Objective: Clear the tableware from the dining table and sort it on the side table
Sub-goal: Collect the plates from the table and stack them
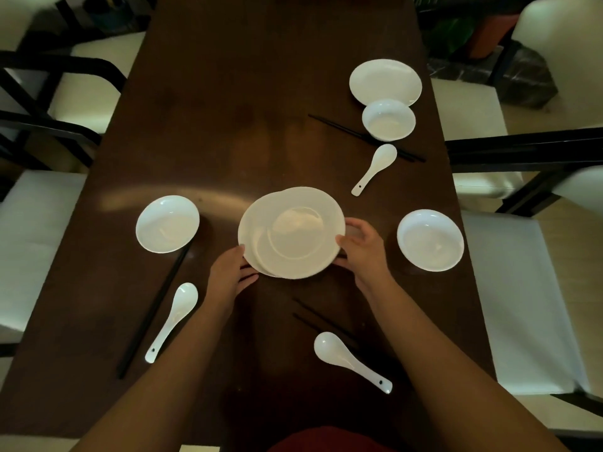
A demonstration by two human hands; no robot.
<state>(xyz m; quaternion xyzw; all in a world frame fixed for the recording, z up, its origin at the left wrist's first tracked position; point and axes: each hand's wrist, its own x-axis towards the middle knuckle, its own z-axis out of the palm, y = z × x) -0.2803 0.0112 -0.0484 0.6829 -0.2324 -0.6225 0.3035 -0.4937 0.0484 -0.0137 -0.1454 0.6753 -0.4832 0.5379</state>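
A small stack of white plates point(291, 232) is in the middle of the dark wooden dining table point(228, 93), the plates slightly offset from one another. My left hand point(230, 275) grips the stack's near-left rim and my right hand point(362, 249) grips its right rim. White bowls sit at the left point(167, 223), at the right point(430, 240) and farther back on the right point(388, 119). Behind that far bowl lies another white plate point(385, 81). White spoons lie at the near left point(173, 321), the near right point(350, 360) and beside the far bowl point(375, 168).
Black chopsticks lie at the left point(155, 308), near the table's front point(323, 321) and by the far bowl point(362, 137). Cream-cushioned chairs with dark frames stand along both long sides of the table point(522, 288) point(36, 223). Potted plants point(463, 31) stand at the far right.
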